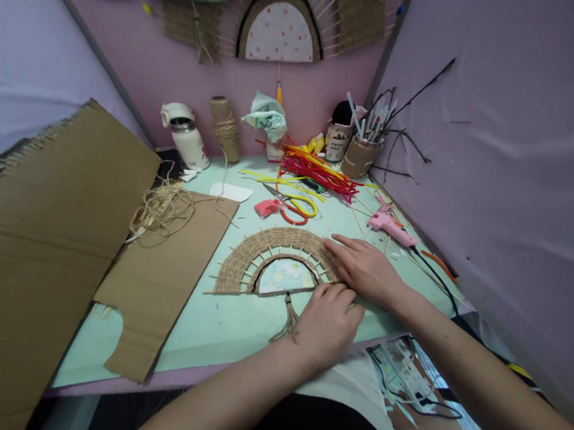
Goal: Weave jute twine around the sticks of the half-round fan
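Note:
A woven twine fan [274, 241] with thin sticks lies flat on the pale green table, its straight edge towards me. At its centre is a light floral half-circle [284, 275] edged in black. A twine tassel [290, 313] hangs from the middle of the straight edge. My right hand [367, 268] rests over the fan's right end, fingers stretched onto the weave. My left hand [331, 317] is at the lower right corner of the fan, its fingers curled together; whatever they pinch is too small to make out.
Cardboard sheets [173, 269] and tangled twine [163, 209] lie on the left. Behind the fan are scissors [296, 208] and coloured pipe cleaners [321, 173]. A pink glue gun [391, 226] with a black cable lies at right. A bottle [189, 143], twine spool [225, 131] and stick pot [361, 154] stand behind.

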Tool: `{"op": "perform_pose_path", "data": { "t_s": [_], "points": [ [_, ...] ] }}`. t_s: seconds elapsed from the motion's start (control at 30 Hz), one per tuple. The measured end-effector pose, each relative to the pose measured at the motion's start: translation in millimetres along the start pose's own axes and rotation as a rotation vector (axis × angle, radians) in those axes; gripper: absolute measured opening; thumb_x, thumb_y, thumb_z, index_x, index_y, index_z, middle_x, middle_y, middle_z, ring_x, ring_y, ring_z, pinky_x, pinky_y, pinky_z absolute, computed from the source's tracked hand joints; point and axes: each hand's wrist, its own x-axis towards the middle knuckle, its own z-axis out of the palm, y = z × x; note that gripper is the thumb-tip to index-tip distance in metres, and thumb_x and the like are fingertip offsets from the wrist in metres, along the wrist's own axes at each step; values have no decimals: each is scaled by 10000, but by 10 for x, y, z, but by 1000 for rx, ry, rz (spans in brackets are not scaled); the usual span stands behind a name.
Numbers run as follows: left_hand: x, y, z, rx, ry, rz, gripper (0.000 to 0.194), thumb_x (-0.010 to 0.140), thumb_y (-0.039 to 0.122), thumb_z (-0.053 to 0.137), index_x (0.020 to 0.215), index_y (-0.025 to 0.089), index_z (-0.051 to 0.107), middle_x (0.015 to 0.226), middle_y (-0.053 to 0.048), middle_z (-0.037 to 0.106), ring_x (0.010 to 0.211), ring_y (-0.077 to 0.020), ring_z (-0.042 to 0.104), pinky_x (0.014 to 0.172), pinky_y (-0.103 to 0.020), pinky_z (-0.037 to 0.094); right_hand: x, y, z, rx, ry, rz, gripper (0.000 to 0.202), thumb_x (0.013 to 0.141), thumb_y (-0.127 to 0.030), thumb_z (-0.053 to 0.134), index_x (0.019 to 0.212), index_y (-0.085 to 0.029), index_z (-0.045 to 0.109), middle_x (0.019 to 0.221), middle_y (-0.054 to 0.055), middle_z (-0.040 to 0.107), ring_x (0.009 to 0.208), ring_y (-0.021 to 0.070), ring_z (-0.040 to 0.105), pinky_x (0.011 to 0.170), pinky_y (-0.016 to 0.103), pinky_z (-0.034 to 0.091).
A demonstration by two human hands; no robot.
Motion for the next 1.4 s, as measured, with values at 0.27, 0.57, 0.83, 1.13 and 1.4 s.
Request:
{"op": "perform_pose_path", "data": {
  "t_s": [0.27, 0.57, 0.83, 1.13, 1.4],
  "points": [
    [0, -13, 16, -7, 54, 8, 153, 886, 192, 451, 888, 151, 599, 980, -76, 604, 1031, -215, 516, 888, -370, 388, -57, 14, 5, 246, 153, 158, 408, 901, -162, 409, 1304, -163, 472, 1222, 114, 616, 1116, 218, 583, 929, 375, 488],
    [-106, 198, -491, -193, 154, 221, 201, 893, 182, 427, 1009, 152, 588, 1047, -67, 648, 1046, -169, 542, 916, -350, 386, 179, 132, -219, 504, 477, 382, 253, 914, -235, 444, 1122, -201, 585, 1059, 79, 681, 962, 194, 639, 846, 342, 499],
    [316, -895, -1148, 12, 206, -310, 313, 829, 259, 539, 1128, 169, 572, 1180, -110, 594, 1135, -231, 518, 966, -370, 397, 854, 567, -141, 867, 718, 506, 238, 889, -330, 479, 1053, -188, 576, 929, 72, 699, 834, 186, 662, 768, 333, 521],
    [705, -2081, -863, 224, -120, -780, 411, 725, 400, 627, 1056, 159, 609, 1079, -134, 633, 1011, -263, 577, 807, -300, 423, 786, 560, 175, 769, 521, 508, 209, 850, -255, 499, 996, -177, 627, 863, 60, 707, 766, 180, 645, 708, 303, 488],
    [605, -1781, -804, 241, -40, -621, 291, 793, 397, 537, 915, 163, 659, 913, -119, 653, 859, -240, 583, 713, -308, 399, 918, 429, 233, 766, 387, 363, 151, 826, -244, 564, 921, -180, 662, 858, 48, 694, 771, 169, 615, 710, 296, 460]
  ]
}}
